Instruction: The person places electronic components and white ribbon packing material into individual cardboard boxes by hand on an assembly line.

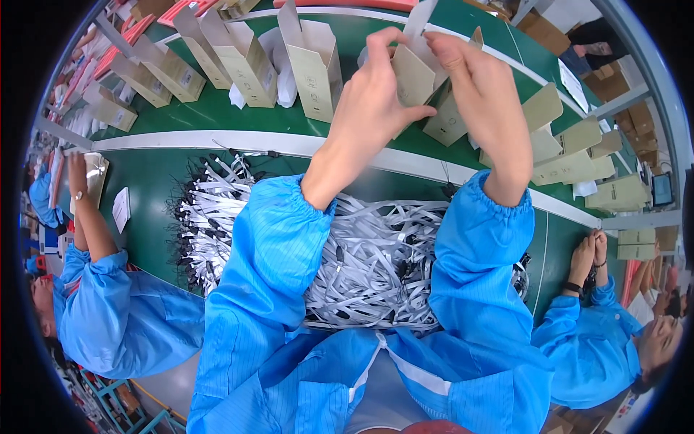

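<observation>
Both my hands are raised over the conveyor line, at an open-topped beige cardboard box (415,78). My left hand (366,105) is closed around the box's left side, with the index finger bent at its upper edge and the thumb stretched across its lower front. At the box's upper right, my right hand (483,94) has its fingertips together at the raised flap; some of its fingers are hidden. Another open box (445,121) stands just under my right hand. Below my forearms lies a big heap of white flat cables (379,253) with black ends.
More open beige boxes (312,72) stand along the belt on both sides. A pale metal rail (217,142) divides belt from green worktable (148,166). Co-workers in blue sit at left (130,311) and right (589,347). A white paper slip (121,209) lies at left.
</observation>
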### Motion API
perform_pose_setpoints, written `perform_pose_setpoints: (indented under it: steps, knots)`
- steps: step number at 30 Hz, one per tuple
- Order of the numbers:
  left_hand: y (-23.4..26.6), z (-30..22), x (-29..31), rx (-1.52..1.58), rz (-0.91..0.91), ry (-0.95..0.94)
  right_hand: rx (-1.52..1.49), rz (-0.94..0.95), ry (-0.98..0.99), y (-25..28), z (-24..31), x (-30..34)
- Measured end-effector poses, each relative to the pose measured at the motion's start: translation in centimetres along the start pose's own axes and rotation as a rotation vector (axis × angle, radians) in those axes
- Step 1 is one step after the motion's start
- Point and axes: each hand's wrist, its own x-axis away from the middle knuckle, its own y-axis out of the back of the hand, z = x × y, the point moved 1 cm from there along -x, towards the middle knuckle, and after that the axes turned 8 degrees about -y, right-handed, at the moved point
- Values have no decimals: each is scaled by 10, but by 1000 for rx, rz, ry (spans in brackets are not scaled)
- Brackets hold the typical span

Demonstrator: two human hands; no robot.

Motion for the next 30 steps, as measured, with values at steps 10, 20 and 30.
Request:
perform_pose_setpoints:
  steps: [10,20,30]
  knots:
    - [17,-4,0,-177,268,203,267,14,20,4,-21,-5]
    - [-3,12,63,-275,1115,87,258,-44,79,9,-55,-3]
    - [13,23,27,152,1123,268,389,-75,14,38,9,23]
